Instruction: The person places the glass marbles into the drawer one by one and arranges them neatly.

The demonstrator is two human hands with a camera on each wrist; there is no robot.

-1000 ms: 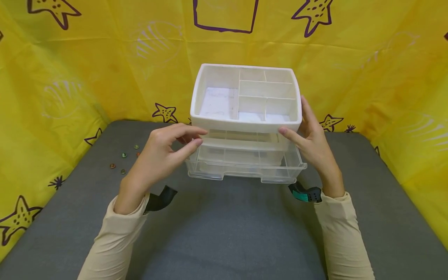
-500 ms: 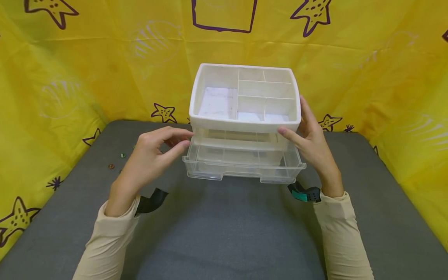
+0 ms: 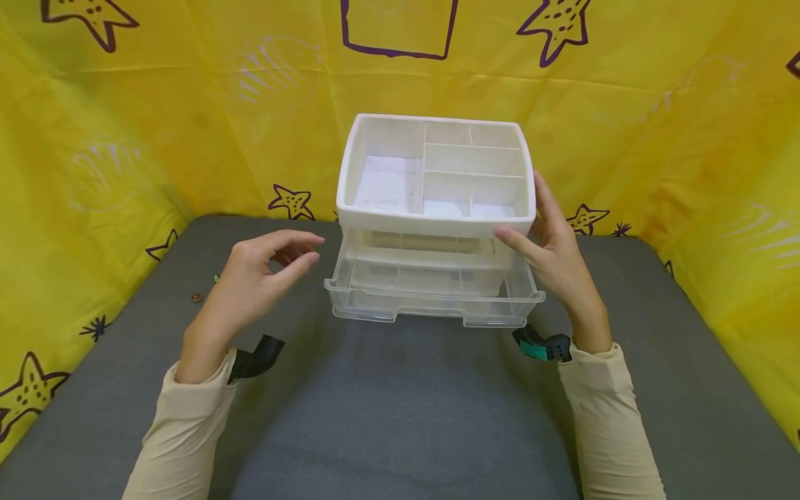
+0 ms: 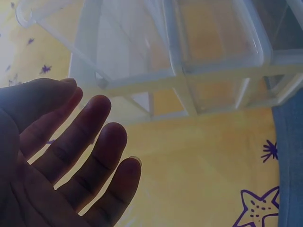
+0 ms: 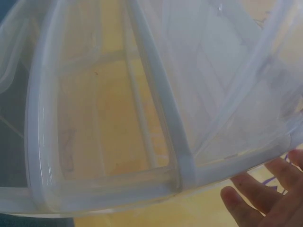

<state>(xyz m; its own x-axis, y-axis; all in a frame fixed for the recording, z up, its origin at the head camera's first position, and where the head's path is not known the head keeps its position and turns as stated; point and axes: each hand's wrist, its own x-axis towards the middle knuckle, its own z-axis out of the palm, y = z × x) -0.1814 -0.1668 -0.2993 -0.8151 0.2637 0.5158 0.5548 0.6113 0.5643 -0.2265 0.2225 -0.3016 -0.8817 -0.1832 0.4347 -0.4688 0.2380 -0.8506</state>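
A white plastic drawer organizer [image 3: 435,225] stands in the middle of the grey table, with a tray of several compartments on top. Its clear drawer [image 3: 431,307] juts out at the front, below the tray. My right hand [image 3: 559,253] holds the organizer's right side, thumb on the front rim and fingers along the side wall. Left of the organizer, my left hand [image 3: 262,274] is in the air, fingers loosely bent and nothing between them. The left wrist view shows its fingers [image 4: 106,149] apart from the organizer's frame [image 4: 182,90].
A small brown round piece [image 3: 196,297] and a green one [image 3: 216,278] lie on the table [image 3: 406,410] beyond my left wrist, the green one partly hidden. A yellow cloth [image 3: 187,104] with starfish drawings hangs at the back and sides.
My left hand has drawn back leftward from the organizer's left side, covering more of the small round pieces. My right hand keeps its place and the drawer still juts out.
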